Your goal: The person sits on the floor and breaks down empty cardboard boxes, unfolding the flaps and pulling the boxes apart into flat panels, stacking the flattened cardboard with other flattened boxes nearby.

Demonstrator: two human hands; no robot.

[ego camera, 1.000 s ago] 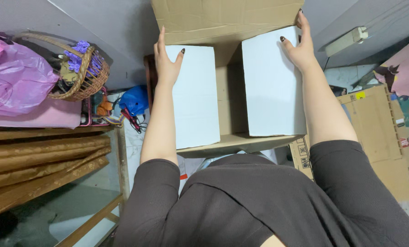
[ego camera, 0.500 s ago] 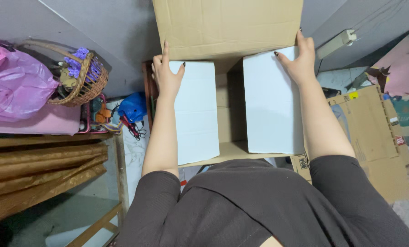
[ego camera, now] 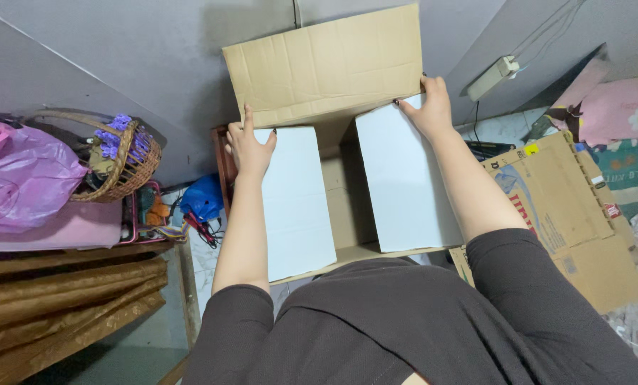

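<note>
An open brown cardboard box [ego camera: 326, 68] stands in front of me with its far flap upright. Its two side flaps are white on the upper face. My left hand [ego camera: 248, 148] lies flat on the far end of the left white flap [ego camera: 297, 207]. My right hand [ego camera: 427, 107] grips the far corner of the right white flap [ego camera: 404, 185], fingers curled over its edge. Between the flaps a strip of the box's brown inside [ego camera: 344, 207] shows. My dark sleeves fill the bottom of the view.
A wicker basket [ego camera: 130, 167] with purple flowers and a pink plastic bag [ego camera: 19, 182] sit on a shelf at left, above brown cloth. Blue and red items [ego camera: 201, 207] lie on the floor beside the box. A flattened printed carton [ego camera: 568, 214] lies at right; a white power strip [ego camera: 493, 77] hangs on the wall.
The view has tilted, so the box sits lower in frame and its upright far flap shows whole. Both hands stay on the white flaps at the same far ends.
</note>
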